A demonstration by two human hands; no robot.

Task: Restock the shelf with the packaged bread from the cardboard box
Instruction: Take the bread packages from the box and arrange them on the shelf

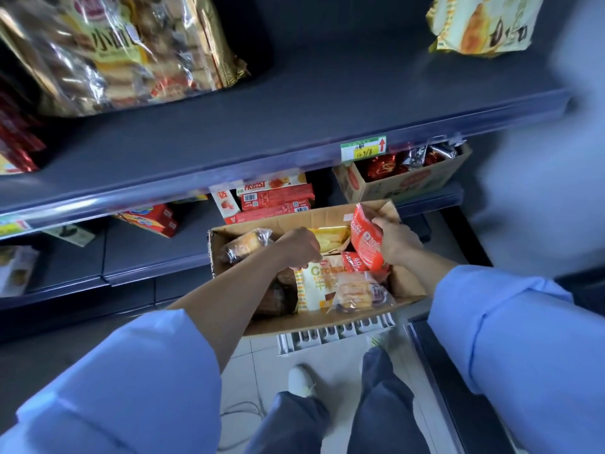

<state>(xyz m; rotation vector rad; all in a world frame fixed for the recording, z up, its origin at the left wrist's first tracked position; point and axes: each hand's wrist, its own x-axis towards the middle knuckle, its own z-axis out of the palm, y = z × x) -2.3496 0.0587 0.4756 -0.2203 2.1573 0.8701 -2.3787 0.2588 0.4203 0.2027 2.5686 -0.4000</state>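
Observation:
An open cardboard box (330, 216) stands on the floor below the dark shelf (294, 103). It holds several bread packs, among them a white croissant pack (316, 283), a clear pack of rolls (245, 245) and a yellow pack (329, 237). My right hand (397, 240) is closed on a red pack (366, 239), lifted at the box's far right corner. My left hand (299, 249) is down in the middle of the box, fingers closed at the top edge of the croissant pack. On the shelf lie a big clear bread bag (121, 50) at the left and a croissant pack (481, 24) at the right.
Lower shelves hold red biscuit boxes (275, 199) and a second carton with red wrappers (406, 178). A price tag (363, 149) hangs on the shelf edge. A white plastic rack (334, 334) lies under the box. My feet stand on the tiled floor (258, 368).

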